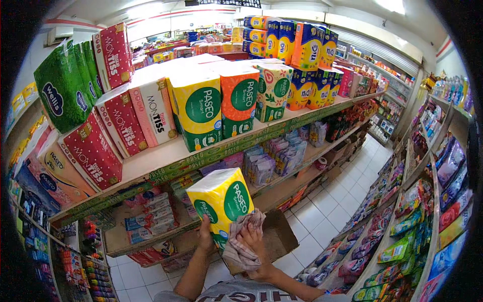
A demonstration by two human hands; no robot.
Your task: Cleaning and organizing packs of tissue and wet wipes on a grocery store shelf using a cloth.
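Note:
A yellow and green Paseo tissue pack (222,200) is held upright in front of my chest, its white top facing up. My left hand (206,234) grips the pack's lower left side, thumb on the front. In my right hand (253,238) is a crumpled pinkish striped cloth (243,251), pressed against the pack's lower right side. Just beyond stands a shelf (169,160) whose top carries a matching yellow Paseo pack (200,109), an orange Paseo pack (240,100) and a floral Paseo pack (274,90).
Red Montiss packs (92,151) and green Wellis packs (62,87) crowd the shelf's left end. Nice packs (302,45) are stacked farther right. An open cardboard box (281,234) sits low beside my right hand. Tiled floor (328,204) runs between this shelf and a rack of pouches (396,249).

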